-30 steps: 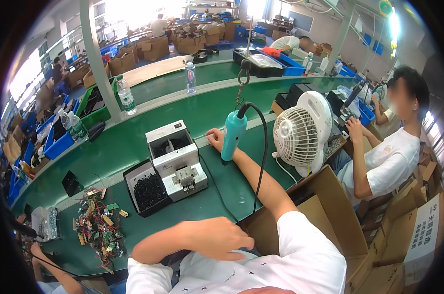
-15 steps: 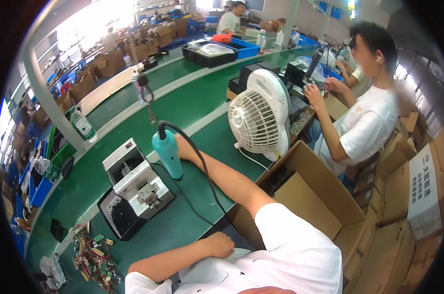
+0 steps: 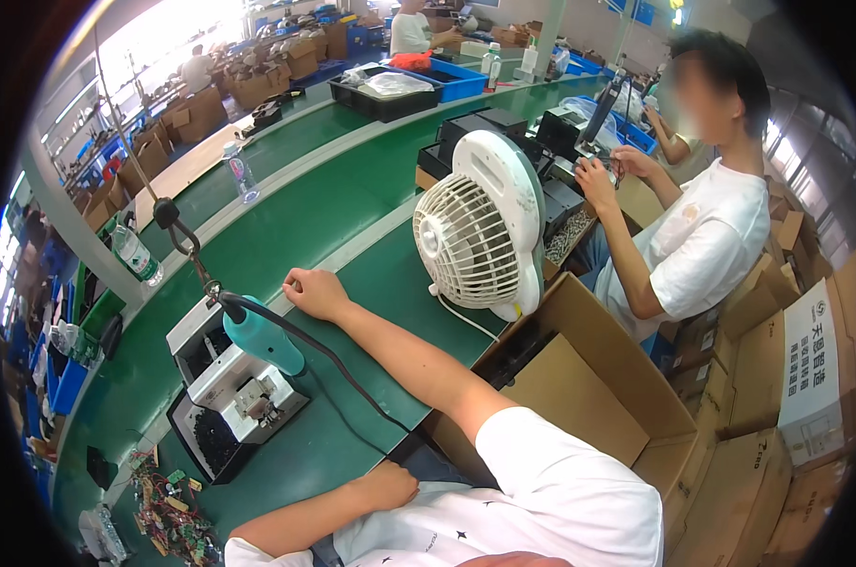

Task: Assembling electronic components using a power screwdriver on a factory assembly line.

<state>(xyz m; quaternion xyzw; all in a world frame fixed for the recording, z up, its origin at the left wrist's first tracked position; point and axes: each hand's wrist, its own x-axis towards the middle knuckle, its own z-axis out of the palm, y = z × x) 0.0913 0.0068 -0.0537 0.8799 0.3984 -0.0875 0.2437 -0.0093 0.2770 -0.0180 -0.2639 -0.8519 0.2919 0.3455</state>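
Note:
My right hand (image 3: 316, 294) rests on the green bench (image 3: 371, 340) with its fingers curled and nothing seen in them. Left of it, a teal electric screwdriver (image 3: 263, 337) hangs tilted from a cord, apart from the hand. Behind and below the screwdriver stands a white and silver benchtop machine (image 3: 222, 373), perhaps a screw feeder. Beside that machine is a black-rimmed tray (image 3: 184, 427) with small black pieces in it. My left hand (image 3: 390, 486) lies closed near the bench's front edge, by my lap; its palm side is hidden, and I see nothing held there.
A white fan (image 3: 480, 227) stands right of my right hand, next to an open cardboard box (image 3: 626, 378). Wired circuit boards (image 3: 175, 510) lie in a heap at the near left. A co-worker (image 3: 697, 227) handles a small part at the right. Bottles (image 3: 137, 255) stand farther off.
The screwdriver, earlier in front of my right hand, now hangs clear of it to the left, over the machine. My right hand now shows with curled fingers. The whole view has shifted slightly.

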